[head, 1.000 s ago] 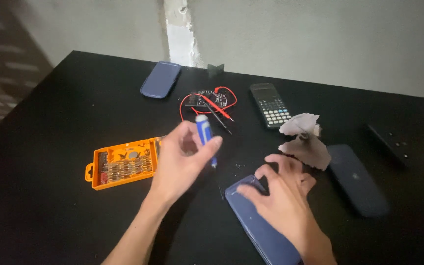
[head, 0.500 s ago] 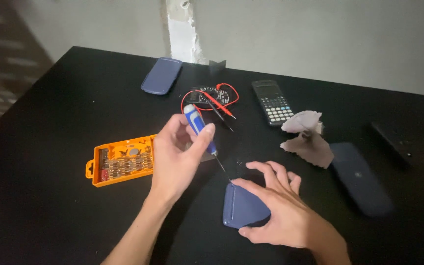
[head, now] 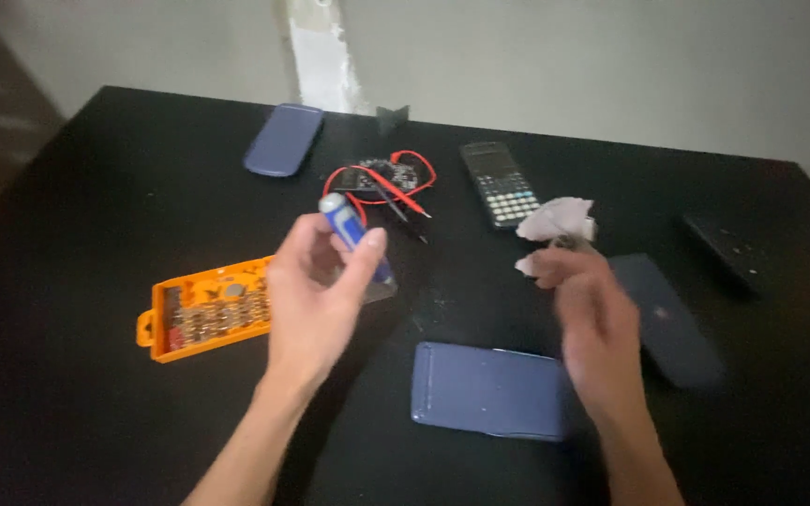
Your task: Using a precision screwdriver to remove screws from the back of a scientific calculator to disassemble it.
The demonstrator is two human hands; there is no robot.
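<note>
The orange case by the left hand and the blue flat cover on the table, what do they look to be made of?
The orange case looks like moulded plastic, part see-through: rows of small metal-looking bits show through its lid. The blue flat cover seems hard plastic with a smooth matte finish, judging by its even colour and raised rim, though metal cannot be ruled out. The left hand holds a blue screwdriver, probably plastic-handled.
</note>
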